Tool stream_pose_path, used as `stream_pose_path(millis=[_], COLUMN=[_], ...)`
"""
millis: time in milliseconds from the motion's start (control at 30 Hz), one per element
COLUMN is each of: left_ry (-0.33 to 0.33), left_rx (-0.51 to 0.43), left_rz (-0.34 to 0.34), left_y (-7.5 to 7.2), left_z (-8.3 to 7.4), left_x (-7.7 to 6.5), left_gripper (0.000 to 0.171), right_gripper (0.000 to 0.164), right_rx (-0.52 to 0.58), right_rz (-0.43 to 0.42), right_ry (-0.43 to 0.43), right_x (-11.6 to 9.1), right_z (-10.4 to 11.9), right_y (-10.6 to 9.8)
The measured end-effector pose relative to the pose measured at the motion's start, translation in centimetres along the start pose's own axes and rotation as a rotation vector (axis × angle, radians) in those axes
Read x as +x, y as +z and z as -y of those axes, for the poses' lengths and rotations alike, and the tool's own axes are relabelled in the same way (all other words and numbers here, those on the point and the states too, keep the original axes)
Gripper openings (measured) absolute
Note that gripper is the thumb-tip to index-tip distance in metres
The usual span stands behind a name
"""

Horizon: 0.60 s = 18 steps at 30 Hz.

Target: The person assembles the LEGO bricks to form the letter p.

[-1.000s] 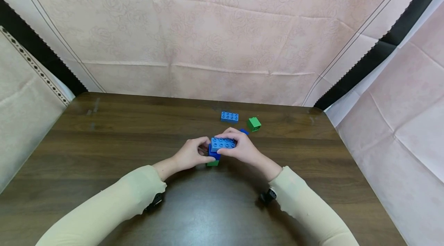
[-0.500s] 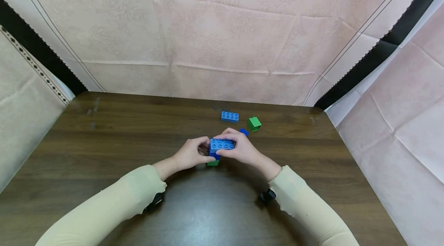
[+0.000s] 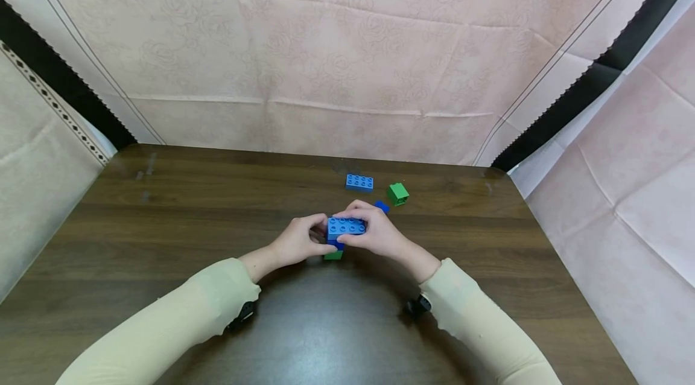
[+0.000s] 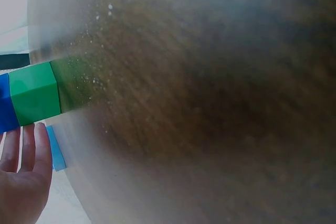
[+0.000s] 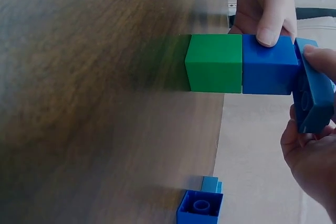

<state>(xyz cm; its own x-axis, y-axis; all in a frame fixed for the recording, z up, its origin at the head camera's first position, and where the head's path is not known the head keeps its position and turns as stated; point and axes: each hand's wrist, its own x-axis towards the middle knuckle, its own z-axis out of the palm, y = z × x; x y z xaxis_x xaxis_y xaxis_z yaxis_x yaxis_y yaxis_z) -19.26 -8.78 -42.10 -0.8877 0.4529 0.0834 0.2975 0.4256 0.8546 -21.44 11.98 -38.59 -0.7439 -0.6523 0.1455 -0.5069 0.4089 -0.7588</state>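
Observation:
A green block (image 5: 215, 64) stands on the table with a dark blue block (image 5: 269, 72) stacked on it. Thumb and fingers of my left hand (image 3: 295, 241) grip the dark blue block from the left side. My right hand (image 3: 382, 233) pinches a light blue studded brick (image 3: 345, 226) by its long sides, right over the stack. In the right wrist view that brick is slightly tilted against the dark blue block's top and overhangs toward the right hand. Part of the stack is hidden behind the left thumb in the head view.
Beyond the hands, another light blue brick (image 3: 359, 183) and a green block (image 3: 398, 194) lie on the wooden table (image 3: 190, 210). Close behind the right hand is a dark blue block (image 5: 199, 208), its hollow side showing. A pale cloth wall (image 3: 326, 71) borders the far edge.
My right hand has shifted the light blue brick slightly left and down over the dark blue block. The left hand keeps its place on the stack.

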Motion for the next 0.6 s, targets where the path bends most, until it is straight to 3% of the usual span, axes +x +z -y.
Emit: stream_pose_path(millis=[400,600], left_ry=[0.030,0.032], left_rx=[0.008,0.023], left_rz=[0.004,0.003], left_y=[0.01,-0.04], left_z=[0.16,0.18], left_x=[0.05,0.05], left_gripper=[0.026,0.027], right_gripper=[0.037,0.038], right_rx=[-0.156,-0.163], right_rz=[-0.030,-0.014], right_ry=[-0.098,-0.084], right_x=[-0.41,-0.25], right_z=[-0.10,-0.05], right_y=[0.38,0.29])
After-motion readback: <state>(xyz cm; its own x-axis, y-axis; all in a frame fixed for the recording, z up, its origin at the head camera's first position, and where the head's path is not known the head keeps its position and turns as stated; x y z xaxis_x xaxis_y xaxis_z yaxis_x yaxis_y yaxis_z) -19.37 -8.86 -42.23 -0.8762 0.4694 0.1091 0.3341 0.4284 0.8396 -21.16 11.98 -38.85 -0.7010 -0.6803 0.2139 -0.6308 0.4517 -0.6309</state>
